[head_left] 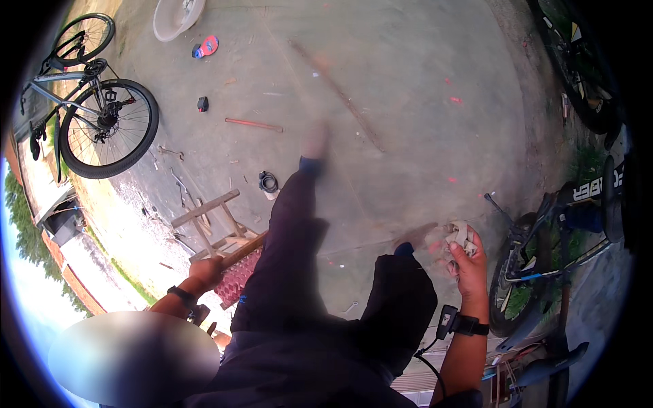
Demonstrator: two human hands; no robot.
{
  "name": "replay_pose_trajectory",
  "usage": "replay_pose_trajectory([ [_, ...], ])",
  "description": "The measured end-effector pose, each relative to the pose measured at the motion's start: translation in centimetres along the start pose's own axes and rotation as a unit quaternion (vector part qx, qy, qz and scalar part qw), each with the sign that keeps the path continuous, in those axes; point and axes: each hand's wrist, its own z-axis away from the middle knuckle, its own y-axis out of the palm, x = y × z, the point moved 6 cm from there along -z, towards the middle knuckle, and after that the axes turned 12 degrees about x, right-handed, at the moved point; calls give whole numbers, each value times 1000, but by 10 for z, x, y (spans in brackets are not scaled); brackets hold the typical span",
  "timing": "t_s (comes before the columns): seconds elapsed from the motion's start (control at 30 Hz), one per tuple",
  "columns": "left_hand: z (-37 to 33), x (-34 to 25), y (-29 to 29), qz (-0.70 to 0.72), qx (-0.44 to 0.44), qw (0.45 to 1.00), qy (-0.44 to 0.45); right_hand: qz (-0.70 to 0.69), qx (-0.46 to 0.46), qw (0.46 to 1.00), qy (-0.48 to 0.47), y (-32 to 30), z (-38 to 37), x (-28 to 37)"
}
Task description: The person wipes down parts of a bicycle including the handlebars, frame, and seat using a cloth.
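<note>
Looking down past a person's dark-trousered legs (286,238) onto grey concrete ground (422,136). At the near left, the left grip (206,272) is closed around the edge of a wooden stool (238,253), which is tipped so that its legs point away to the far left; a red patterned panel (238,279) shows just beside that edge. At the near right, the right grip (471,266) is raised off the ground, clasping a crumpled pale cloth (461,236) with the thumb across it. One foot (314,139) reaches far ahead, blurred. Just beyond the stool a coiled black cable (268,181) lies on the ground, with a thin red rod (254,125) farther off. A grey bicycle (109,119) stands at the far left, near a white basin (178,19). Along the right side is a dark bicycle (520,272). A small spanner (352,307) lies between the legs, nearer the body.
</note>
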Motion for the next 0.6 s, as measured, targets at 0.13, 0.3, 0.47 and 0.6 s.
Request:
replay_pose_trajectory([
  [0.13, -35, -84, 50, -122, 141, 974, 129, 21, 20, 999, -18, -24, -22, -2],
  [0.3, -129, -171, 84, -57, 165, 962, 212, 37, 20, 999, -29, -39, -47, -9],
  [0.47, -184, -204, 65, 26, 133, 973, 189, 39, 46, 998, -35, -45, -75, -12],
  [0.6, -212, -198, 45, 69, 104, 976, 176, 78, 102, 992, -17, -48, -96, -13],
])
